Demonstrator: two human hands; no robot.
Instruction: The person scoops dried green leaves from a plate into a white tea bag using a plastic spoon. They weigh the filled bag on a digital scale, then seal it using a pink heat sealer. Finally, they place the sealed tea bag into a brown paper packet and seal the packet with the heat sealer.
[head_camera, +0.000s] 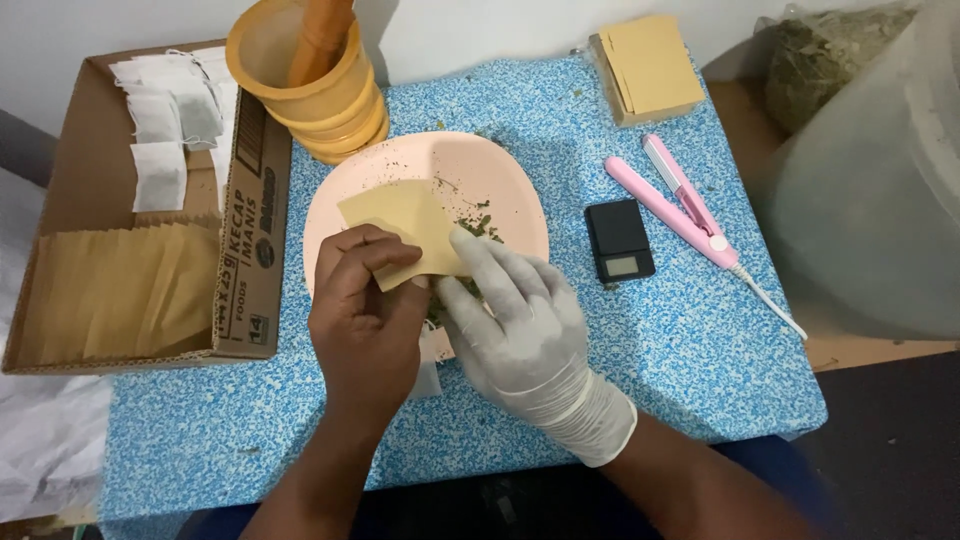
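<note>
My bare left hand (365, 315) grips a small tan paper envelope (405, 225) by its lower edge, holding it tilted over a pale pink plate (500, 175). My right hand (515, 320), in a white glove, touches the envelope's lower right corner with its fingers, above a scatter of dried green herb (482, 225) on the plate. Part of the herb pile is hidden under both hands.
A cardboard box (245, 250) at the left holds white tea bags (165, 130) and tan envelopes. An orange mortar with pestle (310, 75) stands behind the plate. A stack of tan envelopes (650, 65), a pink hair straightener (680, 200), a small black scale (620, 240) and a bag of dried leaves (830, 60) lie right.
</note>
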